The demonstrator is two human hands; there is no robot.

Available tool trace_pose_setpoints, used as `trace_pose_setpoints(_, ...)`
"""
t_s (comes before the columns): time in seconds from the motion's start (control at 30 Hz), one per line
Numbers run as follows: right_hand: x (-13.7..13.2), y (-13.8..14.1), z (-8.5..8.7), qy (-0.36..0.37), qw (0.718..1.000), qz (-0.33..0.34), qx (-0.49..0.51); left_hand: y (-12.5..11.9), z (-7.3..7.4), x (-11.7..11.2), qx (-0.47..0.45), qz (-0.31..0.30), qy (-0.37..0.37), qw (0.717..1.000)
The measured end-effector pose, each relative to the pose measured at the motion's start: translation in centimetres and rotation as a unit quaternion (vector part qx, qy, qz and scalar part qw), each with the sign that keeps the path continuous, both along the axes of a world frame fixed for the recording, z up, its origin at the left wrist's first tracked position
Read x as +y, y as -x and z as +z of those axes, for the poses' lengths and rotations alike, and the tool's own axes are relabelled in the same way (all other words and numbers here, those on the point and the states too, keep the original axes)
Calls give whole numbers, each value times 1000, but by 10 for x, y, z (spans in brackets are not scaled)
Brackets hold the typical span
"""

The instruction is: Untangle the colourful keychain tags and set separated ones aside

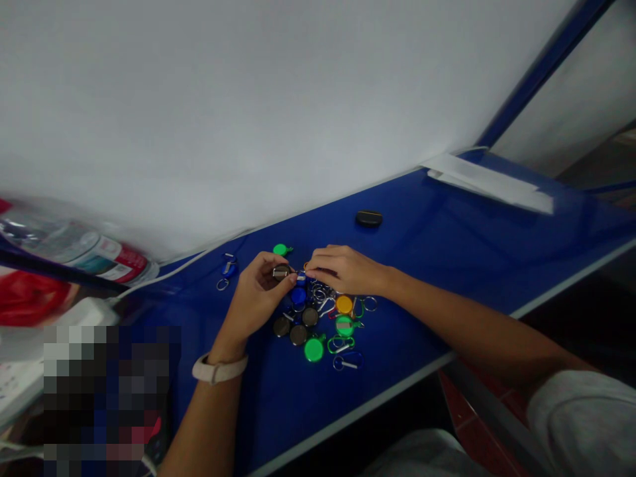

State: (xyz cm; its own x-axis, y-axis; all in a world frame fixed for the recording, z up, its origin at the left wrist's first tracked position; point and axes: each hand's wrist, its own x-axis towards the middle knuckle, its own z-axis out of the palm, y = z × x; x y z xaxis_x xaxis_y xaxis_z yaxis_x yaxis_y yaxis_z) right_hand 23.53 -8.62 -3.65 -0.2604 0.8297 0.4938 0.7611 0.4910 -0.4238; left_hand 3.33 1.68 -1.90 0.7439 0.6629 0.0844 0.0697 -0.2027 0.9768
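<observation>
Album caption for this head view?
Left hand holds a dark reel, right hand beside it, by colourful reels on a blue table.

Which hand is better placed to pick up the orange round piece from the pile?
Probably the right. The right hand rests just beside the orange piece on the blue table, while the left hand is farther off and its fingers pinch a dark round piece.

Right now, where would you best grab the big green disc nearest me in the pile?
Probably pinch the green disc by its round rim, coming from the near side: it lies flat, bare table lies there, while dark discs and clips crowd behind and beside.
</observation>
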Motion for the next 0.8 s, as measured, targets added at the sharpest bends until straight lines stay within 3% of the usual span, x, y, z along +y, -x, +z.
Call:
trace_pose_setpoints(0.53, 0, 0, 2, 1, 1000, -5, -22, 0, 0, 0, 5, 0, 4, 1000)
trace_pose_setpoints(0.8, 0, 5, 3, -48, 994, 22, 99, 0, -3, 1, 7, 21, -1, 1000)
